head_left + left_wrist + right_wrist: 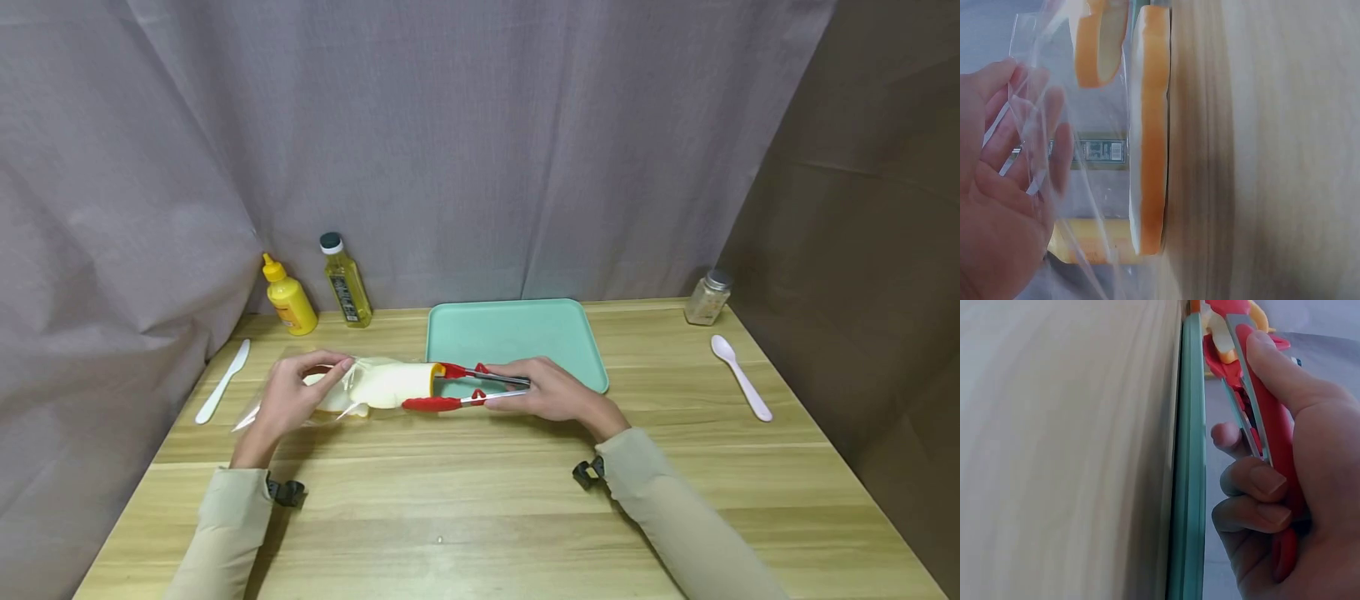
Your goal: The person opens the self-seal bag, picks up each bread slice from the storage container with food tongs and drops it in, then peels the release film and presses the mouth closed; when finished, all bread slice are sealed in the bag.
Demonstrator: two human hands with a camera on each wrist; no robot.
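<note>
Head view: my right hand grips the tongs, tips astride the near end of the upper slice, which lies leftward, lengthwise toward my left hand, pinching the bag.

A creased grey fabric backdrop encloses the rear and left sides of the work area. A darker brownish fabric panel bounds the right side. The table has a light wood-grain top, showing a pale sheen near the viewer.
</note>
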